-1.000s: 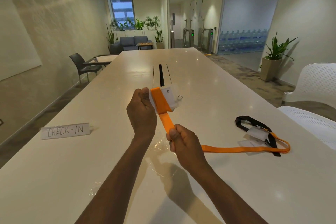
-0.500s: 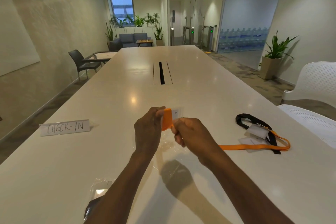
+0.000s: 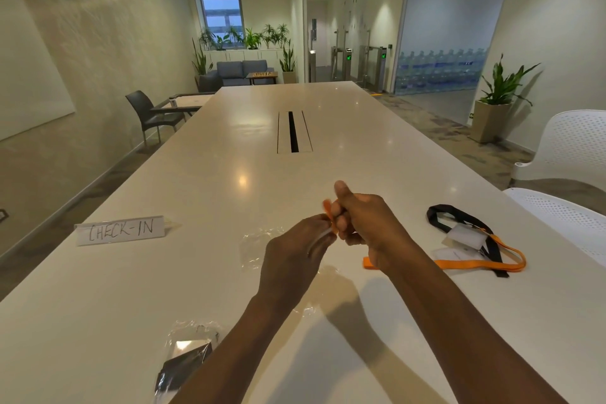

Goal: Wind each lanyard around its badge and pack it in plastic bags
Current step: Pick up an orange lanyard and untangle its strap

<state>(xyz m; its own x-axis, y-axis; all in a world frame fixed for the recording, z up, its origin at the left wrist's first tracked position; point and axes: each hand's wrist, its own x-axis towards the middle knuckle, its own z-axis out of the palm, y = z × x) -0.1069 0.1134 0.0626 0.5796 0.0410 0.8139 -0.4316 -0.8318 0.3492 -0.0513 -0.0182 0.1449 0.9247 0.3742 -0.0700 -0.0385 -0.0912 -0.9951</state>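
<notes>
While the left hand (image 3: 296, 251) pinches the badge (image 3: 319, 236) steady above the table's (image 3: 196, 272) near middle, the right hand (image 3: 364, 223) grips the orange lanyard (image 3: 475, 264), apparently drawing it taut to wind.

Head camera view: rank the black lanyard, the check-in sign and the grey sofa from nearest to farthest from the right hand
1. Black lanyard: on the table just right of the right hand.
2. Check-in sign: on the table, far left, past the left hand.
3. Grey sofa: beyond the table's far end.
</notes>
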